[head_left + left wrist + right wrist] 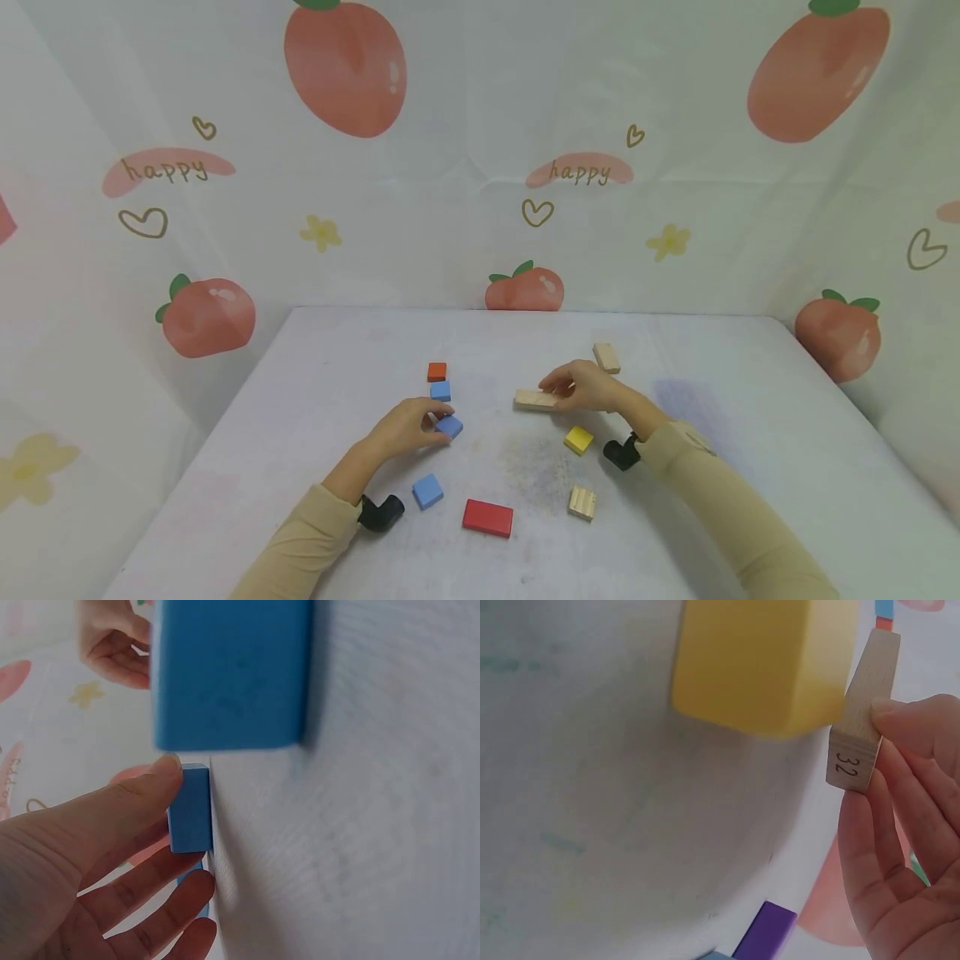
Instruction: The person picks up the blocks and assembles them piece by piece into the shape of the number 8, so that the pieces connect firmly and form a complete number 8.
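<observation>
My left hand [408, 425] pinches a small blue block [450, 427] between thumb and fingers, low over the table. Its thumb lies at the block's edge in the left wrist view. Just beyond it lie another blue block [440, 391] and an orange-red block [437, 372], in a rough line. To the right, my right hand [588, 387] holds a long plain wooden block [535, 401] by its right end. The right wrist view shows the number 32 on the end face of that wooden block [864, 705], with the thumb on one side and fingers on the other.
Nearer me lie a blue block [427, 492], a red rectangular block [487, 517], a grooved wooden block [582, 503] and a yellow block [578, 440]. A wooden block [607, 357] lies behind the right hand. A purple block [765, 931] shows in the right wrist view.
</observation>
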Demonstrator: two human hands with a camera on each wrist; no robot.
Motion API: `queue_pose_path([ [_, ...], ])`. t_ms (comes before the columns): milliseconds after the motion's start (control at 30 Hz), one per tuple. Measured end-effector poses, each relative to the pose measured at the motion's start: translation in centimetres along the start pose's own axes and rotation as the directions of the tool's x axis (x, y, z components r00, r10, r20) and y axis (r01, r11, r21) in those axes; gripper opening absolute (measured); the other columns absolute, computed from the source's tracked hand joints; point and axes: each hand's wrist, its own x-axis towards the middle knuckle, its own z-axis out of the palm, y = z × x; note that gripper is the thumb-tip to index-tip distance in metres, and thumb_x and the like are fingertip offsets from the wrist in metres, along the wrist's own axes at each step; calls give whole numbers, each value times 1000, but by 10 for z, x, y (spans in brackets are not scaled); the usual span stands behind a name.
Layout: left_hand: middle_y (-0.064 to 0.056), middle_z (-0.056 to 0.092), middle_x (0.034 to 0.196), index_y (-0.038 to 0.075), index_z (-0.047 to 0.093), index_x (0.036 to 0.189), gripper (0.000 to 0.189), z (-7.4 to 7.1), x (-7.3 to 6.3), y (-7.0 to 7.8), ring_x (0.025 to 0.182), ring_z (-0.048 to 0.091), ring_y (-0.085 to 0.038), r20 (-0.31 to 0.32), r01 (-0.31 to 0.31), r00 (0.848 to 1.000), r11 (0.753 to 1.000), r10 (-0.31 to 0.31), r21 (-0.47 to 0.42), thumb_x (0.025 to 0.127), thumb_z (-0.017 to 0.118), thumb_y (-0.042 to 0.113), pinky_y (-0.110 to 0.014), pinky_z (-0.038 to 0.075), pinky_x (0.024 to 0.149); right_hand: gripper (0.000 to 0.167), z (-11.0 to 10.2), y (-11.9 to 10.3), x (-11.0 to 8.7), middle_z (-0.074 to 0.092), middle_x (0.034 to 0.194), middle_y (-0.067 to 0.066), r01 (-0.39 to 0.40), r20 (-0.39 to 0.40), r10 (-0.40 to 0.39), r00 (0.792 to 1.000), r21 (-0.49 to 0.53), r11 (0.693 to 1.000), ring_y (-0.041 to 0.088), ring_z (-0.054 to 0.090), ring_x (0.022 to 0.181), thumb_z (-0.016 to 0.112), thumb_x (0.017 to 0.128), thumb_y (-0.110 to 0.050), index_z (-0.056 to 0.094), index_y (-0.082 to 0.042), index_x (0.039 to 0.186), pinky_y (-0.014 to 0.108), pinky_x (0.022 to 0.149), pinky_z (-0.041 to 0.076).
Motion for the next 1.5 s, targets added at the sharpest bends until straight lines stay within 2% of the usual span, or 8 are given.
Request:
queue_pose_path([
  [267,-7,67,101,5,64,114,40,0,0,-1,84,57,-15,-2,-16,1000,1000,16,7,78,74,19,-23,46,71,30,1,-2,6,69,107,11,-12,41,11,999,26,1000,17,62,92,69,80,-7,67,-3,110,31,83,54],
  [900,-6,67,101,7,65,114,38,0,0,2,84,56,-14,6,16,1000,1000,-16,3,79,74,18,-24,47,72,30,4,-3,11,69,105,10,-36,65,34,997,35,999,17,61,93,69,80,-8,67,-4,109,32,85,53],
  [1233,-6,66,103,7,64,115,39,-1,1,3,86,56,-14,13,41,999,999,-41,-10,79,74,18,-25,46,73,29,6,-3,10,68,107,11,-50,66,46,997,65,997,18,61,94,69,80,-6,66,-3,109,32,85,53],
  [1500,-6,66,103,7,64,116,40,-1,1,3,86,55,-14,15,53,999,998,-52,-22,79,74,19,-24,46,72,27,6,0,5,68,102,12,-70,32,67,997,75,995,20,63,92,72,79,-11,66,-1,104,32,83,53],
])
